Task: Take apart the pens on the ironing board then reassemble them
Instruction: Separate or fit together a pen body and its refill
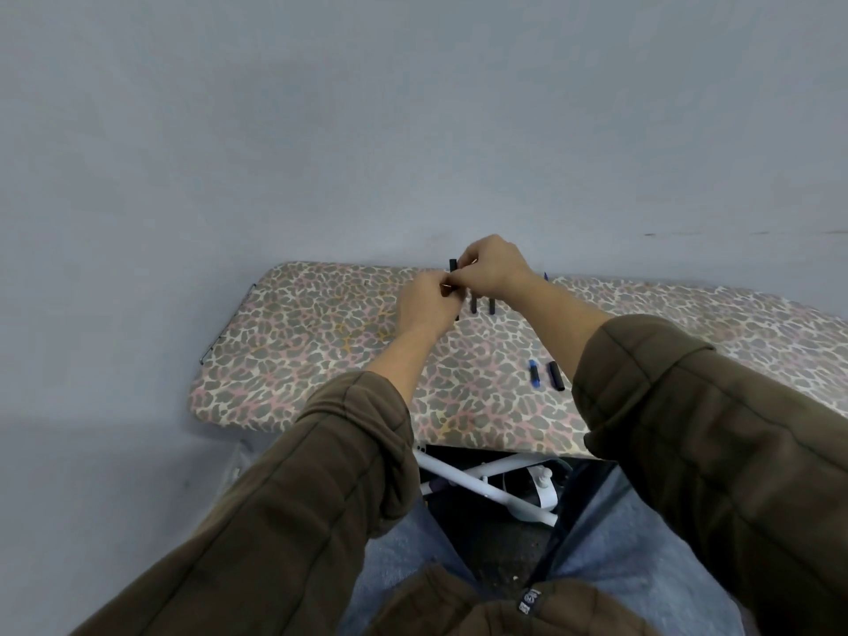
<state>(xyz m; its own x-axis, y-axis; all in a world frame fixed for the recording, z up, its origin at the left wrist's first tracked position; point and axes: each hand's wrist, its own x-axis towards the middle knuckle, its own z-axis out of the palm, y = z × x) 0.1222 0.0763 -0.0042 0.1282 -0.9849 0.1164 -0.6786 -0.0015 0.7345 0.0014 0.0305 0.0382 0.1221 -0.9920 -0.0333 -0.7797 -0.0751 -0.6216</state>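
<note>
Both hands meet above the far side of the leopard-print ironing board. My right hand pinches a black pen barrel whose end sticks up past the fingers. My left hand grips the lower end of the same pen, where a small brass-coloured tip shows between the fingers. Two black pen parts lie on the board just below the right hand. Nearer to me lie a blue cap and a black cap. A blue pen end peeks out behind the right wrist.
A grey-blue wall rises right behind the board. The board's white metal legs show below its near edge, above my jeans-clad knees. Brown jacket sleeves cover both forearms, and the right sleeve hides part of the board.
</note>
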